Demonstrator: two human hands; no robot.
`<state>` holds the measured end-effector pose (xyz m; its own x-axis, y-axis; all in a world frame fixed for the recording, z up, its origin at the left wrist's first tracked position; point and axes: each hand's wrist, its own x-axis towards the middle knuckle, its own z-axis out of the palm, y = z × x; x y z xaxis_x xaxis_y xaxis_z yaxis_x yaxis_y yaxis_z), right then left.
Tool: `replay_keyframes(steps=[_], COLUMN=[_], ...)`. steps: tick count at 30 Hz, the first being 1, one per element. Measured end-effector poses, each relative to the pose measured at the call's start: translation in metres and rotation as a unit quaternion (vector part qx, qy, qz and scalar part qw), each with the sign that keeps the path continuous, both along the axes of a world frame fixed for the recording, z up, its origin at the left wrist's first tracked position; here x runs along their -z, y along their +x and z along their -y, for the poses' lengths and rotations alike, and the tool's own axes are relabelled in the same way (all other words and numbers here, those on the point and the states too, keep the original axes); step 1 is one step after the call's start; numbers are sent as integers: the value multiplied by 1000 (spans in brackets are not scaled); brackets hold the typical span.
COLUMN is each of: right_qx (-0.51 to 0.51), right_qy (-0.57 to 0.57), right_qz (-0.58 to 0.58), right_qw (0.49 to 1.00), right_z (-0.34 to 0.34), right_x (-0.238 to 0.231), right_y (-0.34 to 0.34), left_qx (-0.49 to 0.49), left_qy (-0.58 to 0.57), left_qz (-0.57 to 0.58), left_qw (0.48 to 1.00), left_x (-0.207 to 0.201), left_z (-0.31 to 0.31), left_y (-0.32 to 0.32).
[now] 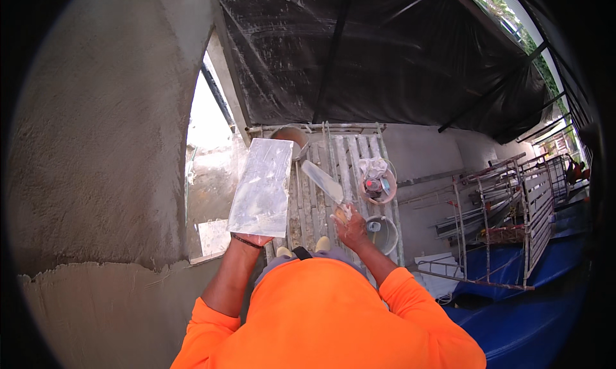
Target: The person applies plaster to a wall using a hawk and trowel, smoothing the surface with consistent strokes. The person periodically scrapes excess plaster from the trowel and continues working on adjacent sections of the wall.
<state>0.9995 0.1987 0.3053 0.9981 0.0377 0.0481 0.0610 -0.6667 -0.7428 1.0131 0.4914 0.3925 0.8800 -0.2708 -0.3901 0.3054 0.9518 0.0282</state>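
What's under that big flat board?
The left hand is under the near edge of the board, holding it up. Only a bit of that hand shows. The board covers the rest of it, and I can't see what else is below.

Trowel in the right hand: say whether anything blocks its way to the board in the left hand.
Nothing visible stands between the trowel and the board; the slatted platform shows through the gap, below both.
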Motion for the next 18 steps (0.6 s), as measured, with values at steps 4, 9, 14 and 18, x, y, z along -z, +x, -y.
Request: replay_keyframes(steps=[4,9,14,18], right_qx=[-174,-341,-290,-272], right_qy=[0,-35,-118,-61], right_qz=[121,147,8,-31], right_qw=[977,928,950,960], right_z=[0,-49,-136,-199], right_x=[-26,-33,-6,6], right_y=[-18,9,70,70], left_qx=[-22,-93,-105,-181], left_qy=[-34,70,68,29], left_qz=[55,63,1,-24], left_qw=[998,991,992,983], left_x=[19,44,53,62], left_z=[-24,-48,-85,-103], left_y=[-3,-38,-96,-135])
